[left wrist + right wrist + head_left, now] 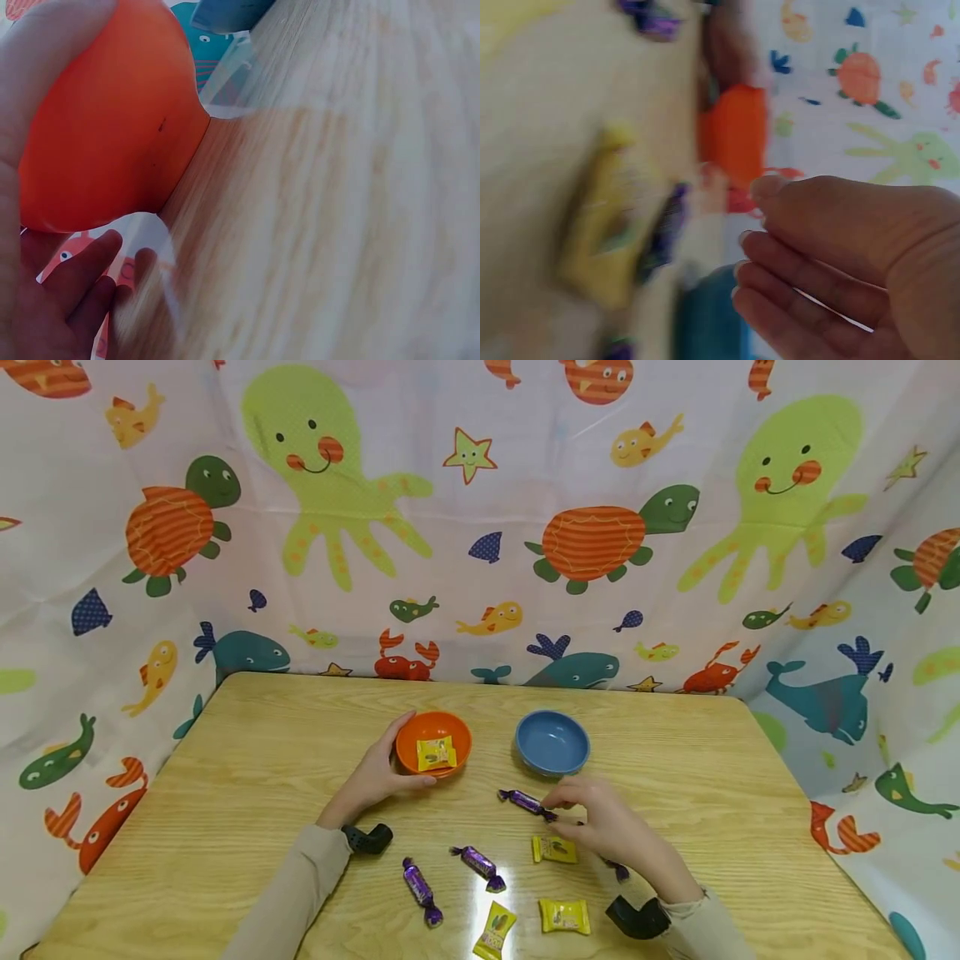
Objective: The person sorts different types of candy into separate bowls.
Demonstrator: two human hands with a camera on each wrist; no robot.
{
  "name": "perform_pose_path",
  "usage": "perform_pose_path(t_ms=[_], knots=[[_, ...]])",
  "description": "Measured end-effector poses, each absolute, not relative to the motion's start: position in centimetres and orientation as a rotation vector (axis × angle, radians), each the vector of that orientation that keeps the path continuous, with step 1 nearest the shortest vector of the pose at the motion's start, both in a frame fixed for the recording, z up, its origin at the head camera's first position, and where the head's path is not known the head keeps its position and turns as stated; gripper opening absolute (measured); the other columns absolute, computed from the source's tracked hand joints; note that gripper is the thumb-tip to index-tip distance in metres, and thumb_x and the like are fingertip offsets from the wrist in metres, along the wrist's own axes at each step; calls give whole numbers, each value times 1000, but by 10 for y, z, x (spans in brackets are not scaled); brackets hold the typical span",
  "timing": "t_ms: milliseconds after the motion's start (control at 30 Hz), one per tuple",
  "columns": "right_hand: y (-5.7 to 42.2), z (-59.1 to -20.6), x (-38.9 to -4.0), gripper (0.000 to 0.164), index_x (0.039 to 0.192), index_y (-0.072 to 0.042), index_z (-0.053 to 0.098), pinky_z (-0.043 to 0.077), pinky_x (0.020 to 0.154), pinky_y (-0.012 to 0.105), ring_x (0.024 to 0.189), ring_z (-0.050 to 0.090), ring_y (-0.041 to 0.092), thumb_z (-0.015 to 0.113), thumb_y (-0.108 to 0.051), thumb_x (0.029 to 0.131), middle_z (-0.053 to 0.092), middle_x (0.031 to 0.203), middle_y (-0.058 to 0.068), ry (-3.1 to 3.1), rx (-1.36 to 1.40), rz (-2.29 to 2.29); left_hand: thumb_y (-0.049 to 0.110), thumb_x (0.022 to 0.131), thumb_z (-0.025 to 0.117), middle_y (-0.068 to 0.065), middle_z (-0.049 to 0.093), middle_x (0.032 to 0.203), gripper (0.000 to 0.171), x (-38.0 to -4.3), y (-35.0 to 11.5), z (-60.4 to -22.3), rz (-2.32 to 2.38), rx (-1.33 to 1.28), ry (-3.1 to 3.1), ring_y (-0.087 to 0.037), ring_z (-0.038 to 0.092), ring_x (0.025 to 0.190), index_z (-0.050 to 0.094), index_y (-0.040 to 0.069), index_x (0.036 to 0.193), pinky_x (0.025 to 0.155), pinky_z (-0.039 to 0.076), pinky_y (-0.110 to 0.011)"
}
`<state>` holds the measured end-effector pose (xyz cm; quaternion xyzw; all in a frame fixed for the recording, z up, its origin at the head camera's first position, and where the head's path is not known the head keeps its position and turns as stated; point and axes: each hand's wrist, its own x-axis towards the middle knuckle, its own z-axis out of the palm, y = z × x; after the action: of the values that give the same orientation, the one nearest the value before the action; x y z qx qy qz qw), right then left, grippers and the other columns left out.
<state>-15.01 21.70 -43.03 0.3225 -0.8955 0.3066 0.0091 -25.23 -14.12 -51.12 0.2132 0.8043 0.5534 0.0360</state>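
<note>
An orange bowl (pixel 406 745) stands on the table with yellow-wrapped candies (pixel 436 753) inside. My left hand (pixel 378 774) holds it at its left side, thumb along the front and fingers behind; the left wrist view shows the thumb against the bowl's outer wall (pixel 112 127). My right hand (pixel 600 818) hovers over the table with loosely bent fingers and nothing between them, as the right wrist view confirms. Its fingertips are close to a purple twist-wrapped candy (pixel 523 801). Just in front of it lies a yellow candy (pixel 554 849). Another purple candy (pixel 618 870) is partly hidden under that hand.
A blue bowl (pixel 552 742) stands right of the orange one. Nearer me lie two purple candies, one left (pixel 420 887) and one middle (pixel 480 864), and two yellow candies, one tilted (pixel 495 930) and one level (pixel 565 916). A patterned curtain (pixel 465 527) hangs behind the table.
</note>
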Motion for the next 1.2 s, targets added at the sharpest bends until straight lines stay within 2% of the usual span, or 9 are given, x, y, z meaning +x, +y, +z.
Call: perform_pose_path(t_ms=[200, 400, 600, 933, 1200], knots=[[233, -459, -140, 23, 99, -8, 74, 55, 70, 33, 83, 64, 16, 84, -8, 79, 70, 96, 1, -2732, 1043, 982, 23, 74, 90, -8, 33, 158, 110, -254, -138, -509, 1696, 679, 2458, -27, 31, 144, 19, 13, 159, 119, 18, -53], [236, -471, -131, 29, 102, -12, 73, 55, 79, 32, 92, 62, 14, 86, -10, 76, 68, 101, -2, -2727, 1065, 934, 16, 76, 88, -15, 29, 159, 110, -256, -135, -511, 1658, 664, 2482, -34, 27, 145, 16, 8, 159, 118, 15, -56], [234, -472, -128, 30, 100, -12, 72, 55, 80, 33, 94, 61, 15, 86, -6, 75, 66, 102, -3, -2713, 1075, 924, 18, 76, 89, -13, 30, 159, 110, -255, -136, -511, 1665, 662, 2479, -32, 27, 146, 17, 10, 159, 119, 15, -56], [233, -475, -130, 28, 97, -13, 72, 56, 78, 30, 91, 62, 11, 86, -5, 74, 65, 98, -4, -2679, 1085, 939, 32, 73, 90, -7, 33, 158, 112, -255, -138, -510, 1694, 694, 2480, -28, 30, 145, 20, 14, 159, 118, 18, -56], [229, -467, -133, 28, 97, -13, 72, 51, 64, 25, 79, 57, 11, 84, -3, 75, 65, 98, -4, -2678, 1066, 1032, 28, 75, 89, -7, 30, 159, 109, -254, -142, -513, 1680, 671, 2491, -28, 28, 146, 20, 16, 159, 118, 16, -56]])
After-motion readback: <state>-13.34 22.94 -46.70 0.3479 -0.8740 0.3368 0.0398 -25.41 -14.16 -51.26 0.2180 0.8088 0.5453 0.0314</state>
